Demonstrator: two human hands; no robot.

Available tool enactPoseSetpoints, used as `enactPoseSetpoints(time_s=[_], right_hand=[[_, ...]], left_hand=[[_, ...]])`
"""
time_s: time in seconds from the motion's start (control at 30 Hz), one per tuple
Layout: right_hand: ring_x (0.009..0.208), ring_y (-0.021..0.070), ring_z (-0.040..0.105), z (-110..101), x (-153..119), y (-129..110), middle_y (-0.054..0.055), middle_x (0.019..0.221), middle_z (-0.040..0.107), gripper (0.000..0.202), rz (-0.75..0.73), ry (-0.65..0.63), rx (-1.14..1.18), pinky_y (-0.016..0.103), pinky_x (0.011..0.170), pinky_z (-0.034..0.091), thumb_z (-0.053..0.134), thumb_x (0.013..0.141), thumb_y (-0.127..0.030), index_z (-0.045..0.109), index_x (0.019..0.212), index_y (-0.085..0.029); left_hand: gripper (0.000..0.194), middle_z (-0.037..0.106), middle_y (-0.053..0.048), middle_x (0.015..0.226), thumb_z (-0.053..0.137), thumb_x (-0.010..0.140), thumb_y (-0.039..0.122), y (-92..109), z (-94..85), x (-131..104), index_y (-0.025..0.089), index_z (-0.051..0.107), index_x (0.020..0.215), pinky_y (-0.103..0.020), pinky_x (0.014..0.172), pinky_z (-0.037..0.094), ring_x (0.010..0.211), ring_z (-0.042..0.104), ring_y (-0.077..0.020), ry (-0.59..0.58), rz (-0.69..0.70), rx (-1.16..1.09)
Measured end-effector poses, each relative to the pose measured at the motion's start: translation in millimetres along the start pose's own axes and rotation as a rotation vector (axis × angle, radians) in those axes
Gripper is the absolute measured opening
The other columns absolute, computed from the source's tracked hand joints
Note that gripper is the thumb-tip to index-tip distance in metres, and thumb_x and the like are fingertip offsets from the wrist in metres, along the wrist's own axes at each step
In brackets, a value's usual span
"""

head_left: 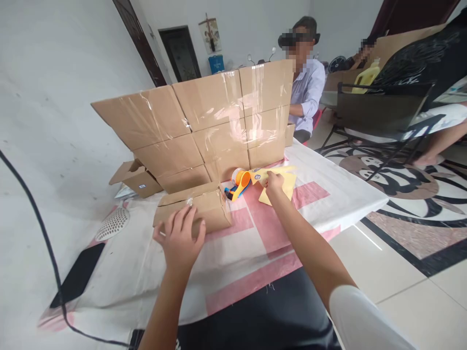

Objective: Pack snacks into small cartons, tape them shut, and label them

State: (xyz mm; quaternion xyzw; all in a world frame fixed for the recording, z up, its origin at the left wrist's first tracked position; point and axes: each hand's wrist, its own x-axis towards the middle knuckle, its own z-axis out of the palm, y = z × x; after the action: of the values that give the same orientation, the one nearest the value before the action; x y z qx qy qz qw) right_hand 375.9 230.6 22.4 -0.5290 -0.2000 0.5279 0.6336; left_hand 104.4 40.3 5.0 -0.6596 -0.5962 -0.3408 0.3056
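My left hand (180, 236) has its fingers spread over the near side of a cardboard box (215, 214) on the table. The fingers seem to touch the box, though contact is hard to tell. A strip of clear tape shines along the box's top seam. My right hand (274, 183) is closed in a pinch on a yellow paper sheet (258, 176) with small dark printed marks. Under that hand lies more yellow paper (289, 185). An orange and blue tape dispenser (241, 181) sits between the box and the paper.
A tall taped cardboard partition (219, 126) stands behind. At left are an open carton (144, 183), a white perforated skimmer (114, 223), a black phone-like slab (80, 272) and a black cable (40, 218). A person (310, 87) sits beyond the partition; a chair (379, 109) stands right.
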Motion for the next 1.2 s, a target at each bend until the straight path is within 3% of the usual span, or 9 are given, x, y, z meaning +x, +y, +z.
enactPoseSetpoints(time_s=[0.13, 0.2, 0.3, 0.4, 0.57, 0.83, 0.97, 1.07, 1.2], right_hand=[[0.064, 0.0098, 0.051, -39, -58, 9, -0.002, 0.078, 0.059, 0.017, -0.198, -0.05, 0.06, 0.023, 0.056, 0.044, 0.07, 0.089, -0.026, 0.058, 0.08, -0.02], [0.068, 0.0121, 0.055, -58, -89, 12, 0.0, 0.087, 0.064, 0.017, -0.307, -0.152, 0.083, 0.025, 0.057, 0.046, 0.072, 0.086, -0.035, 0.061, 0.086, -0.022], [0.068, 0.0149, 0.056, -77, -124, 18, 0.001, 0.087, 0.065, 0.024, -0.381, -0.237, 0.064, 0.028, 0.056, 0.046, 0.073, 0.085, -0.045, 0.062, 0.089, -0.025], [0.068, 0.0157, 0.056, -86, -140, 27, 0.001, 0.085, 0.064, 0.026, -0.289, -0.247, 0.045, 0.03, 0.057, 0.048, 0.076, 0.083, -0.047, 0.064, 0.088, -0.024], [0.062, 0.0158, 0.053, -95, -154, 46, 0.001, 0.073, 0.061, 0.034, -0.116, -0.379, -0.004, 0.031, 0.056, 0.043, 0.077, 0.085, -0.055, 0.066, 0.086, -0.023], [0.057, 0.0148, 0.044, -92, -158, 37, -0.001, 0.069, 0.05, 0.041, -0.183, -0.493, -0.2, 0.031, 0.052, 0.037, 0.068, 0.092, -0.061, 0.056, 0.079, -0.024], [0.064, 0.0169, 0.048, -96, -165, 31, 0.0, 0.075, 0.051, 0.024, -0.665, -0.237, -0.4, 0.032, 0.055, 0.039, 0.067, 0.098, -0.037, 0.053, 0.083, -0.026], [0.078, 0.0195, 0.058, -100, -172, 30, 0.004, 0.087, 0.057, 0.008, -1.093, -0.294, -0.605, 0.035, 0.066, 0.049, 0.068, 0.096, -0.019, 0.066, 0.1, -0.025], [0.085, 0.0189, 0.062, -98, -176, 29, 0.005, 0.096, 0.059, 0.027, -1.177, -0.392, -0.722, 0.034, 0.069, 0.053, 0.07, 0.094, -0.012, 0.069, 0.119, -0.022]], left_hand=[[0.024, 0.073, -0.012, 0.104, 0.074, 0.086, 0.027, 49, -2.8, 3, 0.022, 0.068, 0.108, -0.046, 0.094, 0.043, 0.093, 0.069, -0.0273, 0.207, -0.067, -0.229], [0.033, 0.072, -0.011, 0.111, 0.077, 0.085, 0.031, 81, -0.9, 10, 0.024, 0.065, 0.115, -0.042, 0.089, 0.049, 0.094, 0.069, -0.0245, 0.085, -0.19, -0.551], [0.055, 0.067, -0.014, 0.136, 0.074, 0.089, 0.043, 124, 6.1, 21, 0.026, 0.056, 0.137, -0.039, 0.088, 0.057, 0.106, 0.071, -0.0235, -0.274, -0.545, -1.17], [0.047, 0.072, -0.013, 0.132, 0.077, 0.087, 0.046, 145, 14.3, 27, 0.022, 0.067, 0.127, -0.037, 0.092, 0.06, 0.113, 0.073, -0.0255, -0.457, -0.831, -1.555], [0.034, 0.08, -0.01, 0.112, 0.086, 0.079, 0.041, 144, 16.8, 21, 0.019, 0.079, 0.104, -0.037, 0.09, 0.061, 0.103, 0.076, -0.0256, -0.373, -0.96, -1.543], [0.037, 0.081, -0.008, 0.105, 0.088, 0.076, 0.041, 136, 11.0, 7, 0.018, 0.078, 0.103, -0.037, 0.088, 0.062, 0.097, 0.077, -0.0259, -0.427, -1.037, -1.586], [0.034, 0.08, -0.008, 0.112, 0.085, 0.08, 0.041, 135, 10.0, 4, 0.019, 0.079, 0.106, -0.037, 0.094, 0.063, 0.105, 0.077, -0.0266, -0.316, -0.983, -1.424], [0.028, 0.08, -0.009, 0.114, 0.083, 0.083, 0.038, 137, 5.7, 3, 0.019, 0.08, 0.104, -0.038, 0.1, 0.062, 0.109, 0.076, -0.0268, -0.174, -0.855, -1.3], [0.023, 0.08, -0.009, 0.112, 0.079, 0.087, 0.03, 141, -0.6, 1, 0.019, 0.08, 0.108, -0.035, 0.1, 0.062, 0.107, 0.077, -0.0249, -0.088, -0.711, -1.228]])
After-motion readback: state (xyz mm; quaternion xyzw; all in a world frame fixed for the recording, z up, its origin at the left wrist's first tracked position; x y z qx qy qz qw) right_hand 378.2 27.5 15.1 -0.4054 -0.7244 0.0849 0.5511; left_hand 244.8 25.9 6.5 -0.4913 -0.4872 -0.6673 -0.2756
